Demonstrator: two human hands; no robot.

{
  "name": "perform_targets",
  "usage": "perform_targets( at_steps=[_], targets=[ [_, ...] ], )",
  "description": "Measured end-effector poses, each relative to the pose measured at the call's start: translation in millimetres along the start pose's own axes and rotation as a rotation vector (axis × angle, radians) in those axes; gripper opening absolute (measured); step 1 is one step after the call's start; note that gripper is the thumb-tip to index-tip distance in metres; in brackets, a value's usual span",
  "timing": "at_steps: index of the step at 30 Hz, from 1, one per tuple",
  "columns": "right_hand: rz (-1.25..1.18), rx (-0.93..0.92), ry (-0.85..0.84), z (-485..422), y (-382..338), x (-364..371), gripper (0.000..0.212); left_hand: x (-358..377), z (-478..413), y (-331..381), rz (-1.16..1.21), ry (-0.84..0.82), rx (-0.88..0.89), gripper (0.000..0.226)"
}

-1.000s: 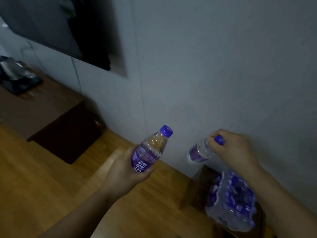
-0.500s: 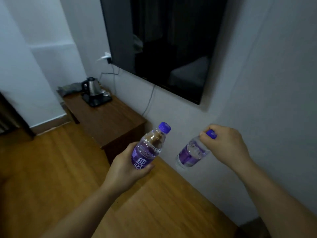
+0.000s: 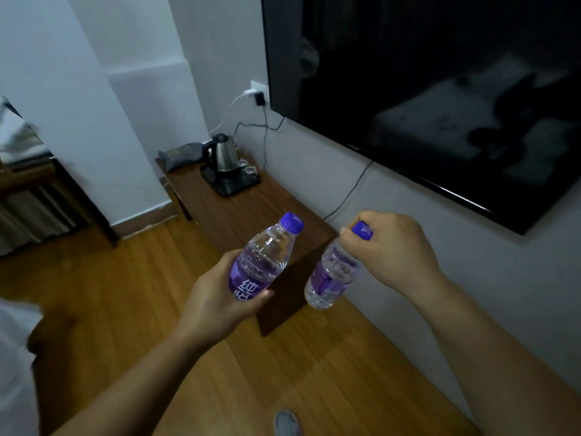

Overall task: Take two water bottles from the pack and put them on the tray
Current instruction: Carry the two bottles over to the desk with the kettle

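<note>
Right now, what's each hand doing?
Left hand: closed around the body of a water bottle.
Right hand: closed on the neck of a second bottle, which hangs below it.

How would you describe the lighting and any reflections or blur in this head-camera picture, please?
Head view: dim, bluish light; the dark television mirrors a pale bed; both bottles, in the left hand and the right hand, look sharp; wide-angle bending shows at the edges.
</note>
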State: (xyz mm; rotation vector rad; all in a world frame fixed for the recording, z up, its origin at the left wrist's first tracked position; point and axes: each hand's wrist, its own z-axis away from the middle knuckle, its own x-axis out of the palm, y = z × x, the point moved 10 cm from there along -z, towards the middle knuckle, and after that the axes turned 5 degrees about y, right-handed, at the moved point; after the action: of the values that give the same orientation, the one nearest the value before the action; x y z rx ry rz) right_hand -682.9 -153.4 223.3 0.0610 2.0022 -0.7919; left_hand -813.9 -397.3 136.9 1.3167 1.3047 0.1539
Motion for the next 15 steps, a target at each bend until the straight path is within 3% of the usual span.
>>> perform_targets(
  at_steps=[8, 15],
  targets=[
    [0.06, -0.069, -0.018, -150, -74, 88, 0.035, -73, -138, -78, -0.006, 0.026, -0.032, 0.075],
    [0.116, 0.01, 0.009, -248, -126, 168, 0.043, -125, -249, -167, 0.06, -0.009, 0.023, 0.076]
  ],
)
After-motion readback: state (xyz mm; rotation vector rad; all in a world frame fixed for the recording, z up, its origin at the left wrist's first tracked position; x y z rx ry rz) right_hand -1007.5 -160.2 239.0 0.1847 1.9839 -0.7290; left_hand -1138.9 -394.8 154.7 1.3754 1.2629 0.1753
